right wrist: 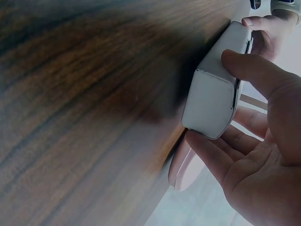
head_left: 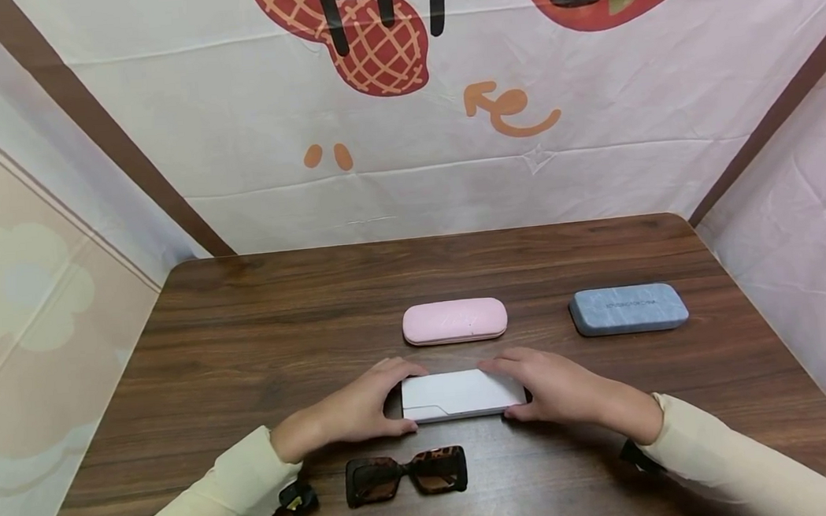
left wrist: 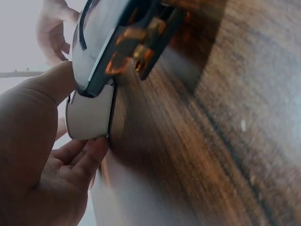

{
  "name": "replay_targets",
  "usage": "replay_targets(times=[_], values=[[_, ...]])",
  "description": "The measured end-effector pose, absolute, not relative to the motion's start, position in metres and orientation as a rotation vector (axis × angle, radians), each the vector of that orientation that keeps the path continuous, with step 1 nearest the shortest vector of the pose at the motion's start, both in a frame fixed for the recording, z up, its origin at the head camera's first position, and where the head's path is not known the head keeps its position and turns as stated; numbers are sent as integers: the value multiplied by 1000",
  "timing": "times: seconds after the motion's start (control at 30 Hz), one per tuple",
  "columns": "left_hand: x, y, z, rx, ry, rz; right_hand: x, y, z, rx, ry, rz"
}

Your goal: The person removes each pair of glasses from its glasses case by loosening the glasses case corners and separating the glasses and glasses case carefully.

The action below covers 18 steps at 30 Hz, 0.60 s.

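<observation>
Lying on the brown wood-grain desk (head_left: 247,339), the one white oblong case (head_left: 457,393) stretches lengthwise from the left hand (head_left: 356,405) to the right hand (head_left: 554,385), neither nearer; each hand's thumb and fingers grip its end. Beyond this case sit one pink rounded case (head_left: 455,322) and, farther right, one blue oblong case (head_left: 629,309); on its near side, one pair of tortoiseshell-patterned sunglasses (head_left: 403,470).

No text is legible, blue case (head_left: 629,316) included
</observation>
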<state>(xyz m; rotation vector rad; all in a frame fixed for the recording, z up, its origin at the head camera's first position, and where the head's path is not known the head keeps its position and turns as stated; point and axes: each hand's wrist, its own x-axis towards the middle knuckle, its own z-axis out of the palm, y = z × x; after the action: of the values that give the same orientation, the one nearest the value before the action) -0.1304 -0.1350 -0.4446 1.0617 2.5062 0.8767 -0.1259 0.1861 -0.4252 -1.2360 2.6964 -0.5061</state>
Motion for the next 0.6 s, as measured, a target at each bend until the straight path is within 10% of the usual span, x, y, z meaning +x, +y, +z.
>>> replay_targets(times=[0.6], values=[[-134, -147, -432, 1063, 2510, 893, -132, 178, -413, -1228, 2682, -503]])
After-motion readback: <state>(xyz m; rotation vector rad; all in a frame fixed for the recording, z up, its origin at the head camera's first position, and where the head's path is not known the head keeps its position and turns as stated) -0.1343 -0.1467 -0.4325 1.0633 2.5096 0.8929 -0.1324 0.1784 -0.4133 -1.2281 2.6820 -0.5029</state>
